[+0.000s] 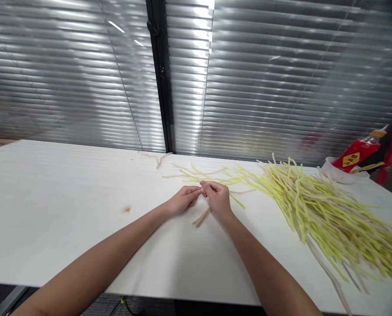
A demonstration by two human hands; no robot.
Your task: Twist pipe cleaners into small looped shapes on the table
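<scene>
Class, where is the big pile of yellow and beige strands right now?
In the head view, the pile lies on the right side of the white table, right of the right hand, in front of the pale bowl.

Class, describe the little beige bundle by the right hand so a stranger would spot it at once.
On the white table, find where the left hand and right hand come together. The beige bundle shows just below the right hand, between the forearms. Unlike the big yellow-and-beige pile to the right, it is small and all beige.
</scene>
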